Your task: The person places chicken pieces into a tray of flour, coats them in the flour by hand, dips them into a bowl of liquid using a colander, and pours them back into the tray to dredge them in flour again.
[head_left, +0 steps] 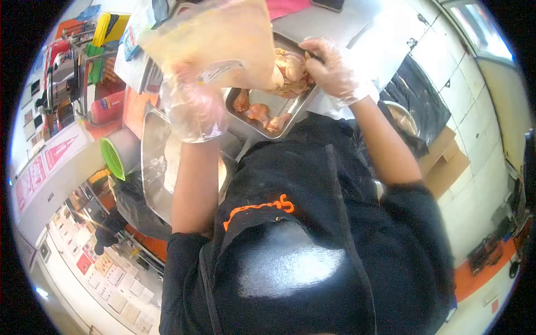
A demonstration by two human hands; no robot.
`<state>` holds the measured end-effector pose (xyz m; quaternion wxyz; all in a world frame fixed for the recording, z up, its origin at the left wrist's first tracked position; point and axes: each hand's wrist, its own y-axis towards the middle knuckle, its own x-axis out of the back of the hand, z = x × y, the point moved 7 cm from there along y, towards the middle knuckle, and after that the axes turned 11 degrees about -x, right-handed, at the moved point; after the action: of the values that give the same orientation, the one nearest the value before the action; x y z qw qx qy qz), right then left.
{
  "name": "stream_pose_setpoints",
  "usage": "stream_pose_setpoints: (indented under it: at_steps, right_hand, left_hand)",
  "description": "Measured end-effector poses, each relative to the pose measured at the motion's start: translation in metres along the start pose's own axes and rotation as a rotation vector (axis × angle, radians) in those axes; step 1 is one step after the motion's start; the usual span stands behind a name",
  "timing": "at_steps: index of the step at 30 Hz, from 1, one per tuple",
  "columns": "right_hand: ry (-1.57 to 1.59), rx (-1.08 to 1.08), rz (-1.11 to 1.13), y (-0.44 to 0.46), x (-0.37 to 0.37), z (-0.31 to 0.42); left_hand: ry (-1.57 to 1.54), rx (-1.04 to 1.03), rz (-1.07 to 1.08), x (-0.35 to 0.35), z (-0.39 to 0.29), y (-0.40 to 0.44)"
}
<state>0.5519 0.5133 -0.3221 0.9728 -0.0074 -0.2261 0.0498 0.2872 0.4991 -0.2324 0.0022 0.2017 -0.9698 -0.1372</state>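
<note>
My left hand (192, 109), in a clear plastic glove, grips a large translucent plastic bag (218, 39) with a printed label, raised above a metal tray. Beside the bag, over the tray, is a clump of raw chicken pieces (290, 72). My right hand (330, 70), also gloved, is closed at the right of this clump; a small dark thing shows at its fingers, too unclear to name. Several raw chicken drumsticks (259, 113) lie in the near end of the metal tray (268, 134). The bag hides part of the tray.
To the left stand a metal basin (151, 162) with pale contents and a container with a green rim (111, 159). A phone (328, 4) lies at the far edge. Black plastic (416, 95) and cardboard (444, 159) are at the right.
</note>
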Motion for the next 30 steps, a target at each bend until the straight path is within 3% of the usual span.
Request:
stream_pose_setpoints:
  at_steps: [3,5,9,10,11,13,15,19,26,28,29,30]
  right_hand:
    - [-0.111,0.216,-0.047,-0.016,-0.010,0.036]
    - [-0.175,0.319,-0.067,-0.022,-0.026,0.049]
    - [-0.411,0.432,-0.023,-0.018,-0.066,0.045]
    - [-0.455,0.460,0.014,-0.015,-0.075,0.047]
    - [-0.530,0.359,0.030,-0.016,-0.067,0.057]
    - [-0.512,0.429,0.022,-0.015,-0.072,0.048]
    - [-0.562,0.527,-0.020,-0.019,-0.077,0.041]
    - [-0.572,0.554,0.045,-0.022,-0.077,0.043]
    - [-0.609,0.551,0.268,-0.017,-0.072,0.054]
    - [-0.596,0.571,0.271,0.001,-0.068,0.050]
    - [-0.532,0.625,0.141,0.015,-0.068,0.045]
    - [-0.451,0.530,0.157,0.036,-0.069,0.055]
  left_hand:
    - [-0.258,0.231,-0.134,-0.012,-0.014,0.003]
    - [-0.175,0.010,0.066,-0.037,-0.053,0.012]
    - [-0.132,-0.002,0.118,-0.010,-0.043,0.046]
    - [0.045,-0.071,0.152,-0.002,-0.037,0.061]
    - [0.225,-0.138,0.180,0.007,-0.029,0.076]
    - [0.589,-0.252,0.233,0.024,-0.017,0.099]
    - [0.021,0.052,-0.115,0.003,-0.025,0.083]
    - [-0.077,0.164,-0.315,0.032,-0.013,0.102]
    - [-0.576,0.172,-0.441,0.118,0.039,0.122]
    - [-0.667,0.149,-0.467,0.142,0.049,0.123]
    - [-0.685,0.150,-0.472,0.151,0.055,0.122]
    - [-0.679,0.156,-0.472,0.156,0.057,0.121]
